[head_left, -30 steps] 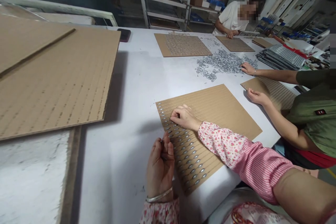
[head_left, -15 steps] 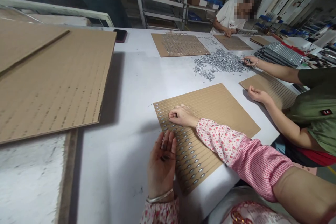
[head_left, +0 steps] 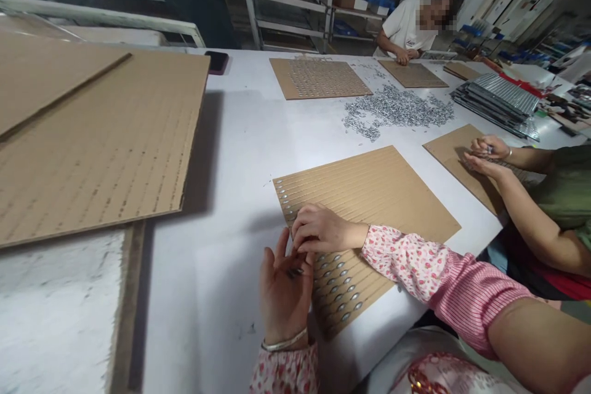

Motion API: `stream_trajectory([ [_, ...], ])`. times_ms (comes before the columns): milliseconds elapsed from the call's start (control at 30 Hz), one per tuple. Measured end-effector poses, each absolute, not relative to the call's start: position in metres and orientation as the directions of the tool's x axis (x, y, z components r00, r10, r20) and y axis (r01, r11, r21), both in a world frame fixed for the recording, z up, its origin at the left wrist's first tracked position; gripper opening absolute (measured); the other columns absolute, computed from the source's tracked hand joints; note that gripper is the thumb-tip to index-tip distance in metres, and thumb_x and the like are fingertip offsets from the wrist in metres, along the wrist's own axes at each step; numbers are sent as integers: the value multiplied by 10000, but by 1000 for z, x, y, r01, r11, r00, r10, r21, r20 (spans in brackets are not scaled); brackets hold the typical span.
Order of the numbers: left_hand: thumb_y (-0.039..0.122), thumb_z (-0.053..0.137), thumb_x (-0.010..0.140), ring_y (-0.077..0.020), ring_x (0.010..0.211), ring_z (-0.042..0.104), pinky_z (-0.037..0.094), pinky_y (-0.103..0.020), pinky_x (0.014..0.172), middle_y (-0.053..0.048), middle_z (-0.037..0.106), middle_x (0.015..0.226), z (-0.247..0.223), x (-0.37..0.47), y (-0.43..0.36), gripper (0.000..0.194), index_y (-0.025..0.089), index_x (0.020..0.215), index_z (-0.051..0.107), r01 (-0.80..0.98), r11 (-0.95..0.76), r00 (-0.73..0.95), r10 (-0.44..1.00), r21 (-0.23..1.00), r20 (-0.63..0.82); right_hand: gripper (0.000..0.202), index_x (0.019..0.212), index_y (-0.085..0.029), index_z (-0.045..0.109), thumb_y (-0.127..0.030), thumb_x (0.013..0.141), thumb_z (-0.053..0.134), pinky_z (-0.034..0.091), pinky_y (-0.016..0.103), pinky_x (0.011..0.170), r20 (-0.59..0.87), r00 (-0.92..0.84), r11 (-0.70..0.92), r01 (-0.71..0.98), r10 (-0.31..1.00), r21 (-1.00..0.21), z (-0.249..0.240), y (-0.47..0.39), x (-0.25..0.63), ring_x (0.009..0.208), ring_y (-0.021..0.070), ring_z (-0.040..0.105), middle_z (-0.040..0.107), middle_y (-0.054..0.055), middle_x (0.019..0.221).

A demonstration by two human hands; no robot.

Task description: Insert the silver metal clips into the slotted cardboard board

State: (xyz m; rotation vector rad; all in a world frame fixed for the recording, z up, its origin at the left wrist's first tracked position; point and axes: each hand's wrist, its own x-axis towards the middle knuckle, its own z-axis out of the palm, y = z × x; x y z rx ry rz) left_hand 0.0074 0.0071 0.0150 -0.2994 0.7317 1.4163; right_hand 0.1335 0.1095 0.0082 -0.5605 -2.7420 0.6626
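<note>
My left hand [head_left: 286, 286] is turned palm up, loosely cupped, with several small dark metal pieces [head_left: 294, 272] lying in it. Over its fingers, my right hand [head_left: 323, 229] bends down with its fingertips pressed together at the left fingers. Whatever those tips hold is hidden. Beneath the right hand lies a grooved cardboard sheet [head_left: 392, 197] on the table. Rows of small pointed-oval silver pieces [head_left: 340, 286] sit along its left side, partly covered by my hand and wrist.
A large heap of silver pieces [head_left: 397, 108] lies farther back, near another filled cardboard sheet [head_left: 323, 79]. At right, a co-worker's hands [head_left: 489, 154] hover over a cardboard sheet [head_left: 447, 144]. Raised cardboard [head_left: 92, 154] stands at left beside a phone [head_left: 218, 63]. Another person works at the back.
My right hand has come from the sheet down to my left fingers. The co-worker's far hand has left the heap and joined the other over their sheet.
</note>
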Motion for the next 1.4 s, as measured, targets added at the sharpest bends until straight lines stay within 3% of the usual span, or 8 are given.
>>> stream_trajectory([
  [100, 357, 457, 921, -144, 736, 653, 554, -274, 734, -92, 694, 874, 13, 11, 8, 342, 126, 1044, 677, -956, 165, -8, 810, 241, -586, 178, 872, -198, 678, -345, 868, 577, 360, 337, 916, 104, -905, 812, 314, 413, -493, 10, 112, 134, 963, 174, 497, 644, 44, 953],
  [200, 385, 510, 888, -194, 923, 652, 538, -322, 825, -113, 688, 989, 10, 14, 9, 320, 153, 1036, 674, -948, 156, -15, 850, 278, -526, 150, 833, -171, 645, -302, 864, 577, 390, 300, 874, 95, -888, 739, 310, 449, -598, 9, 115, 137, 887, 153, 522, 637, 39, 882],
  [333, 343, 516, 889, -268, 1143, 567, 510, -399, 912, -160, 645, 1131, 10, 6, 8, 273, 140, 999, 662, -939, 129, -77, 825, 318, -560, 250, 916, -143, 615, -340, 924, 461, 421, 234, 740, 90, -608, 418, 424, 789, -803, 1, 129, 147, 773, 112, 546, 634, 23, 852],
  [433, 287, 533, 878, -241, 1118, 581, 503, -390, 936, -139, 651, 1064, 15, -5, 5, 224, 122, 985, 642, -957, 21, -177, 751, 290, -636, 221, 907, -131, 642, -300, 897, 500, 392, 211, 698, 26, -478, 309, 524, 878, -793, -5, 144, 157, 737, 98, 536, 634, 13, 820],
  [633, 247, 473, 904, -192, 970, 635, 549, -340, 863, -123, 643, 947, 22, -6, 7, 223, 91, 979, 614, -989, -5, -113, 660, 147, -743, 154, 840, -158, 673, -265, 848, 563, 325, 201, 633, -84, -456, 293, 691, 886, -661, -9, 154, 157, 619, 75, 485, 596, -29, 677],
  [833, 157, 407, 924, -187, 912, 653, 582, -311, 783, -127, 657, 910, 15, 0, 13, 231, 80, 985, 616, -994, 45, -44, 663, 98, -747, 146, 765, -160, 628, -207, 860, 528, 343, 240, 765, 126, -517, 503, 699, 847, -508, -26, 154, 153, 698, 109, 481, 589, -3, 692],
  [1233, 114, 412, 915, -170, 855, 664, 589, -296, 750, -102, 665, 880, 8, 2, 13, 223, 92, 947, 631, -989, 63, -56, 672, 132, -738, 72, 774, -166, 631, -225, 816, 624, 354, 258, 799, 137, -440, 436, 706, 887, -558, -28, 153, 152, 778, 132, 489, 564, 1, 733],
  [1400, 128, 432, 911, -166, 851, 662, 589, -288, 737, -101, 663, 879, 5, 2, 13, 208, 97, 924, 637, -987, 71, -61, 671, 146, -739, 142, 835, -197, 700, -326, 827, 641, 345, 277, 811, 193, -612, 614, 614, 767, -496, -26, 148, 145, 843, 152, 488, 608, 25, 817],
])
